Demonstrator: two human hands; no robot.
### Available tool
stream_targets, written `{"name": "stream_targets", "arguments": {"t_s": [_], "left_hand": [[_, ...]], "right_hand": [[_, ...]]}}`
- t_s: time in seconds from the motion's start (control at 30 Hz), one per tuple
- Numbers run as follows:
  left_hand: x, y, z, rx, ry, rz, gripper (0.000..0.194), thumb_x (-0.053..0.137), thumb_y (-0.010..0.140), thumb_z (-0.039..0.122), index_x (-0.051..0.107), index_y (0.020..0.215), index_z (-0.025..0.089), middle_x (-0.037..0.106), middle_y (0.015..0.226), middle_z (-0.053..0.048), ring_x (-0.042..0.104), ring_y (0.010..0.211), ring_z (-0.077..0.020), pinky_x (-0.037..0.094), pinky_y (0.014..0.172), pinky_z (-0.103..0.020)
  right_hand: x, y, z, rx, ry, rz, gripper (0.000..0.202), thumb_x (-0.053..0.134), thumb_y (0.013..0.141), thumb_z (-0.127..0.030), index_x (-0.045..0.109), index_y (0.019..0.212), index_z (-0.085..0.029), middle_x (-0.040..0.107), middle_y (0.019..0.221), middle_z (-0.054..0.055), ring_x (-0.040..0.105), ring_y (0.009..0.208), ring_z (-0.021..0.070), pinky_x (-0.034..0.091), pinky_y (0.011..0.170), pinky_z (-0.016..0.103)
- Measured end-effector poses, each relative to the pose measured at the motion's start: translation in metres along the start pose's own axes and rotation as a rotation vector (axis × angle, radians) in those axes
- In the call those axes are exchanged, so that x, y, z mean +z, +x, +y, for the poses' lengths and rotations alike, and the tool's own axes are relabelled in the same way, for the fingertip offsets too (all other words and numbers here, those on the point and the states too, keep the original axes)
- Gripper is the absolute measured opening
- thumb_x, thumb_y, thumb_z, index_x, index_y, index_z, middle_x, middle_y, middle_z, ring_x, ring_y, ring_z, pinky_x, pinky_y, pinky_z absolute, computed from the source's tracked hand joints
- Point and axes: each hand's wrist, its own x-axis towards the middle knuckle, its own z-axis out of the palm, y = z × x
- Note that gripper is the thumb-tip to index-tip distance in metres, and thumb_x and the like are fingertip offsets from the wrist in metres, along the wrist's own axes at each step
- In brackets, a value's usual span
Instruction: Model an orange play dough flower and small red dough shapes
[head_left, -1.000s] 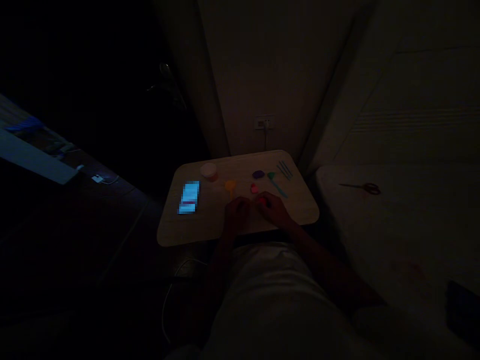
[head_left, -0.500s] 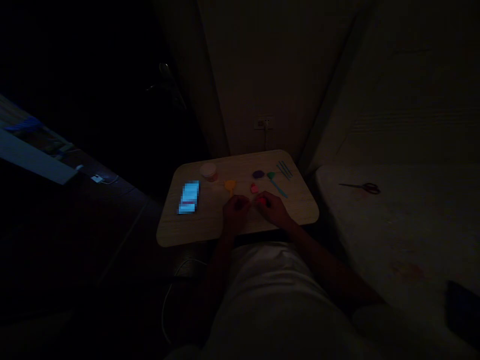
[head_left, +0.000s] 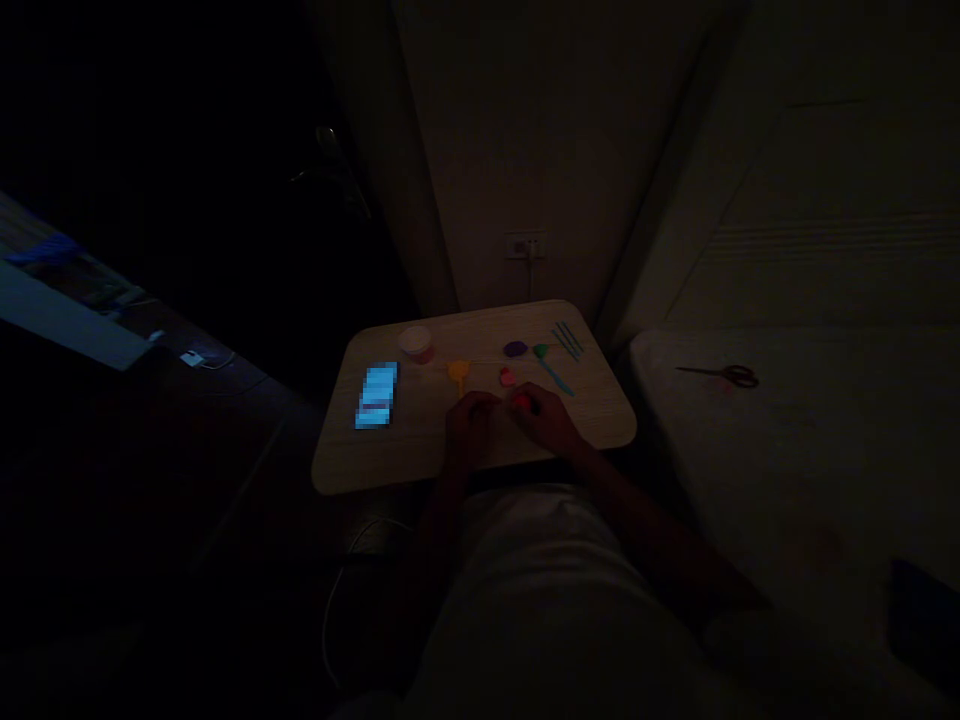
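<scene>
Both hands work close together over the front of a small wooden table [head_left: 420,440] in dim light. My right hand [head_left: 551,420] is closed round a small red lump [head_left: 523,402], which looks like modelling clay. My left hand [head_left: 470,420] has its fingers pinched beside it; what they hold, if anything, is too dark to make out. Just beyond lies a pink-and-red piece [head_left: 508,377]. An orange paddle-shaped piece [head_left: 458,371] is in front of my left hand. Farther back are a purple lump [head_left: 515,349], a green piece [head_left: 541,351] and a light-blue modelling tool [head_left: 556,376].
Several thin blue sticks [head_left: 568,341] lie at the table's back right. A lidded tub [head_left: 416,345] and a lit phone [head_left: 376,396] are on its left. Scissors [head_left: 739,376] rest on a pale surface to the right. A wall socket [head_left: 525,245] holds a plug; a white cable [head_left: 330,610] trails below.
The fingers of my left hand have shifted slightly near the red lump. My right hand stays almost in place, and the objects on the table lie as before.
</scene>
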Motion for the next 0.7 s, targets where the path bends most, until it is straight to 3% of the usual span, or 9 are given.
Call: {"name": "stream_targets", "arguments": {"t_s": [0.3, 0.53, 0.7], "left_hand": [[0.0002, -0.0001, -0.0026, 0.0, 0.008, 0.035, 0.008, 0.066, 0.086, 0.023, 0.073, 0.09, 0.02, 0.075, 0.091, -0.004, 0.069, 0.086, -0.0185, 0.056, 0.082, -0.031], [0.0001, 0.0026, -0.0051, 0.084, -0.008, 0.082, 0.015, 0.062, 0.089, 0.025, 0.073, 0.098, 0.02, 0.074, 0.103, -0.007, 0.068, 0.099, -0.0195, 0.054, 0.091, -0.034], [0.0004, -0.0001, -0.002, -0.064, -0.031, 0.023, 0.019, 0.06, 0.093, 0.033, 0.072, 0.1, 0.019, 0.074, 0.092, -0.004, 0.065, 0.073, -0.0151, 0.053, 0.071, -0.027]], "right_hand": [[0.0004, 0.0004, -0.0009, 0.001, 0.006, 0.001, 0.014, 0.059, 0.087, -0.032, 0.066, 0.089, -0.021, 0.07, 0.087, 0.003, 0.062, 0.079, 0.0192, 0.047, 0.074, 0.03], [0.0005, -0.0001, -0.0002, 0.009, 0.019, 0.002, 0.014, 0.058, 0.086, -0.031, 0.067, 0.089, -0.021, 0.07, 0.087, 0.003, 0.062, 0.078, 0.0188, 0.047, 0.073, 0.03], [0.0009, 0.0, 0.0002, 0.018, 0.022, 0.001, 0.013, 0.059, 0.086, -0.031, 0.066, 0.087, -0.021, 0.07, 0.085, 0.002, 0.061, 0.077, 0.0185, 0.046, 0.071, 0.029]]}}
